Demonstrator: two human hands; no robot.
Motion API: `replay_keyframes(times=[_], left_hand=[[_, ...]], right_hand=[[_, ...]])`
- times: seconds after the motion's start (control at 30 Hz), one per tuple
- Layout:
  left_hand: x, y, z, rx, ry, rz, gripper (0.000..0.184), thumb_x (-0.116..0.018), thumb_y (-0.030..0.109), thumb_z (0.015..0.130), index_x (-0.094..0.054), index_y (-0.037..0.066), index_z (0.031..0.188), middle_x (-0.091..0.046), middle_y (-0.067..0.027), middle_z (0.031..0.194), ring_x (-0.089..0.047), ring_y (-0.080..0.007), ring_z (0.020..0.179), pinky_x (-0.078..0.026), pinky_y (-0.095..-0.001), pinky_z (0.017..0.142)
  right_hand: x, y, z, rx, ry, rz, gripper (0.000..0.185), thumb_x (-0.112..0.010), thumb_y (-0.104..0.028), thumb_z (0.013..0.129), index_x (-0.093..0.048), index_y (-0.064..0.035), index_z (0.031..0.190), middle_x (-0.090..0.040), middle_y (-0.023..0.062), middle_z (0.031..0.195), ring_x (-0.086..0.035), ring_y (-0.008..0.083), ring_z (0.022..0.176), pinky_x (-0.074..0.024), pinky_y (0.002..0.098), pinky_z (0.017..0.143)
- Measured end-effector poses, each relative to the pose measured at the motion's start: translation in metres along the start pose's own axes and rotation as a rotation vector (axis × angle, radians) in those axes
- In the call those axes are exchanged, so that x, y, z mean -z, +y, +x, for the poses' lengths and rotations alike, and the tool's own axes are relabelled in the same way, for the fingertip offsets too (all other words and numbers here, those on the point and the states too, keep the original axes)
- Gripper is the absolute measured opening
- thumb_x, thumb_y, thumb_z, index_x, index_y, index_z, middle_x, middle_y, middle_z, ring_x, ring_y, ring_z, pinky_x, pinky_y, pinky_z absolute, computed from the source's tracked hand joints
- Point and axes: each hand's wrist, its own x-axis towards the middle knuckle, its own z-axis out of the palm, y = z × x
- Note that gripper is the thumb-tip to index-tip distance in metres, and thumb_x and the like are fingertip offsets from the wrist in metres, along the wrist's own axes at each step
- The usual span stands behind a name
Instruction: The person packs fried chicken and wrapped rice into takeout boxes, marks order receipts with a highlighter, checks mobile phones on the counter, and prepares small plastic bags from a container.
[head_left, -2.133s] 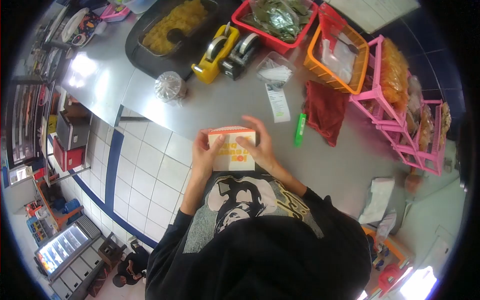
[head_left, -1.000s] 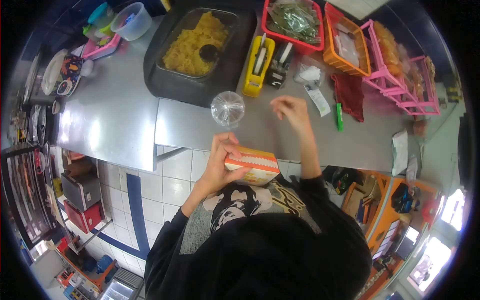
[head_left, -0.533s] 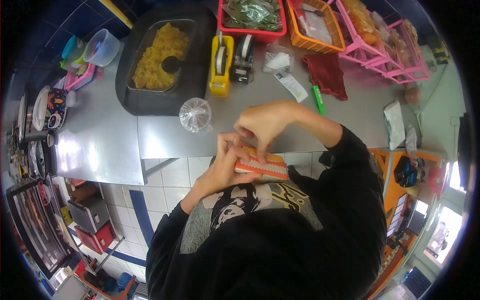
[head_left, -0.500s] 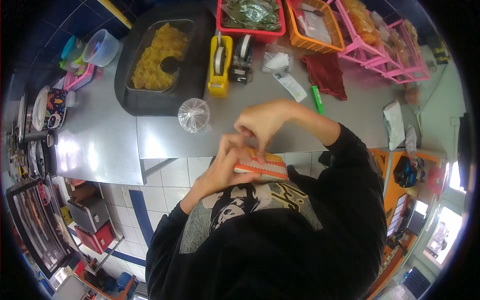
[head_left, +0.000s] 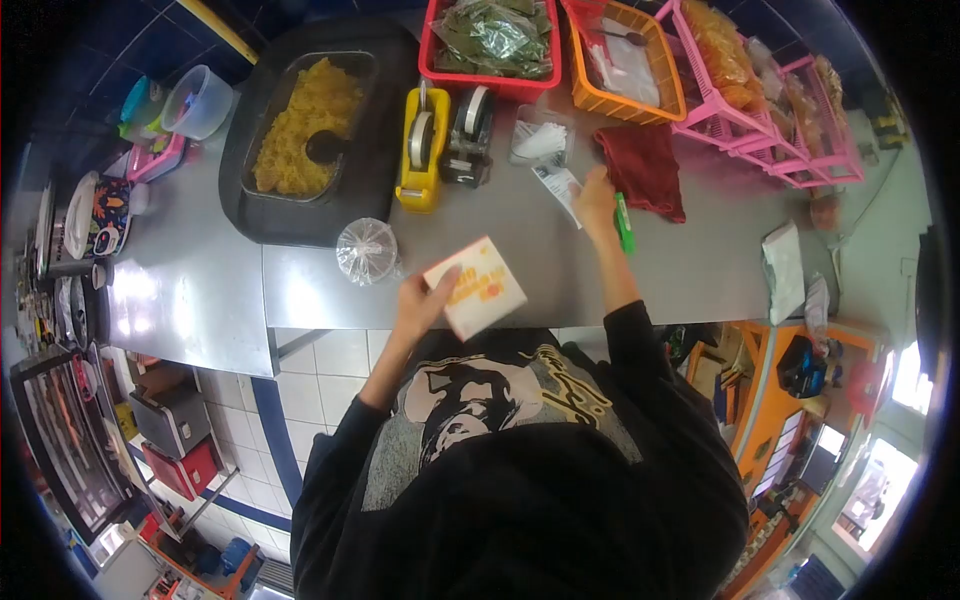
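My left hand [head_left: 420, 300] grips a small white box [head_left: 488, 290] with orange and yellow lettering by its left edge, thumb on the printed face, above the counter's front edge. Over the steel counter, my right hand [head_left: 596, 200] reaches out with its fingers drawn together; what they pinch, if anything, is hidden. It lies between the printed paper slip [head_left: 556, 188] and the green marker-like object [head_left: 625, 224], close to the dark red cloth [head_left: 645, 172]. A clear plastic-wrapped roll or cup [head_left: 366, 251] stands left of the box.
Behind are a tray of yellow food [head_left: 305, 130], a yellow tape dispenser [head_left: 419, 165], a black dispenser [head_left: 467, 145] and a clear tub [head_left: 541, 138]. Farther back stand a red basket [head_left: 490, 86], an orange basket [head_left: 628, 104] and pink racks [head_left: 750, 130].
My right hand has left the box and moved right and away to the slip and green object. My left hand has turned the box so its lettered face shows.
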Motion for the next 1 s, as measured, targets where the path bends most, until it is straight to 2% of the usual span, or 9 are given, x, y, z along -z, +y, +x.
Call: replay_keyframes(times=[0.17, 0.3, 0.37, 0.47, 0.53, 0.67, 0.73, 0.9, 1.0], left_hand=[[-0.019, -0.002, 0.034, -0.486, 0.420, 0.540, 0.031, -0.068, 0.022, 0.077, -0.063, -0.003, 0.094, -0.062, -0.0151, 0.085, -0.059, -0.0203, 0.073, -0.046, -0.0297, 0.065], [-0.021, 0.003, 0.029, -0.779, 0.471, 0.637, 0.037, -0.065, 0.014, 0.078, -0.053, 0.000, 0.110, -0.056, -0.0163, 0.097, -0.051, -0.0292, 0.094, -0.040, -0.0387, 0.081], [-0.025, 0.003, 0.020, -0.846, 0.532, 0.598, 0.039, -0.064, 0.012, 0.078, -0.049, 0.000, 0.112, -0.054, -0.0161, 0.102, -0.049, -0.0307, 0.097, -0.039, -0.0404, 0.083], [-0.033, -0.017, 0.007, -0.949, 0.554, 0.524, 0.043, -0.064, 0.009, 0.075, -0.045, 0.000, 0.113, -0.051, -0.0147, 0.110, -0.046, -0.0324, 0.102, -0.035, -0.0428, 0.087], [-0.036, -0.018, 0.007, -0.979, 0.532, 0.497, 0.045, -0.066, 0.009, 0.073, -0.044, 0.000, 0.112, -0.049, -0.0137, 0.113, -0.045, -0.0326, 0.104, -0.034, -0.0436, 0.089], [-0.045, -0.015, 0.007, -0.807, 0.430, 0.887, 0.057, -0.068, 0.018, 0.070, -0.041, 0.003, 0.118, -0.049, -0.0101, 0.118, -0.042, -0.0302, 0.111, -0.025, -0.0449, 0.095], [-0.044, -0.013, 0.012, -0.812, 0.456, 0.907, 0.061, -0.069, 0.021, 0.070, -0.040, 0.004, 0.120, -0.049, -0.0088, 0.120, -0.040, -0.0289, 0.114, -0.023, -0.0448, 0.095], [-0.047, -0.015, 0.010, -0.756, 0.456, 0.885, 0.063, -0.068, 0.025, 0.072, -0.038, 0.003, 0.122, -0.048, -0.0055, 0.123, -0.039, -0.0264, 0.116, -0.017, -0.0465, 0.097], [-0.046, -0.018, 0.011, -0.739, 0.468, 0.861, 0.065, -0.068, 0.027, 0.071, -0.037, 0.003, 0.123, -0.048, -0.0056, 0.124, -0.039, -0.0263, 0.117, -0.015, -0.0471, 0.098]], right_hand=[[0.024, -0.010, -0.001, -0.084, -0.262, 0.437, 0.037, -0.066, -0.007, 0.072, -0.041, -0.0007, 0.098, -0.058, 0.0163, 0.088, -0.059, 0.0289, 0.078, -0.0473, 0.0387, 0.069], [0.102, -0.067, -0.046, -0.108, -0.349, 1.197, 0.029, -0.061, 0.003, 0.075, -0.041, -0.0044, 0.095, -0.055, 0.0086, 0.078, -0.058, 0.0178, 0.070, -0.0466, 0.0284, 0.063], [0.123, -0.106, -0.073, 0.161, -0.171, 0.886, 0.028, -0.058, 0.005, 0.077, -0.040, -0.0046, 0.095, -0.053, 0.0082, 0.075, -0.057, 0.0155, 0.067, -0.0457, 0.0263, 0.058], [0.070, -0.109, -0.109, 0.191, -0.286, 0.967, 0.026, -0.059, 0.003, 0.078, -0.040, -0.0046, 0.094, -0.054, 0.0110, 0.077, -0.058, 0.0210, 0.061, -0.0469, 0.0313, 0.056], [0.048, -0.107, -0.118, 0.311, -0.307, 0.609, 0.023, -0.059, 0.000, 0.078, -0.042, -0.0045, 0.093, -0.055, 0.0132, 0.080, -0.058, 0.0302, 0.063, -0.0473, 0.0378, 0.055], [0.055, -0.116, -0.113, 0.221, -0.357, 0.555, 0.016, -0.058, -0.005, 0.080, -0.046, -0.0046, 0.092, -0.057, 0.0164, 0.083, -0.057, 0.0383, 0.070, -0.0475, 0.0383, 0.061], [0.063, -0.127, -0.092, 0.346, -0.089, 0.428, 0.019, -0.059, -0.009, 0.080, -0.046, -0.0042, 0.094, -0.053, 0.0171, 0.088, -0.056, 0.0363, 0.070, -0.0457, 0.0426, 0.065], [0.006, -0.158, -0.022, -0.051, -0.063, 0.859, 0.020, -0.061, -0.022, 0.083, -0.058, -0.0055, 0.092, -0.057, 0.0118, 0.090, -0.058, 0.0260, 0.075, -0.0467, 0.0393, 0.066], [-0.005, -0.174, 0.000, -0.517, -0.431, 1.191, 0.021, -0.063, -0.026, 0.082, -0.062, -0.0062, 0.088, -0.060, 0.0078, 0.087, -0.058, 0.0189, 0.080, -0.0466, 0.0399, 0.064]])
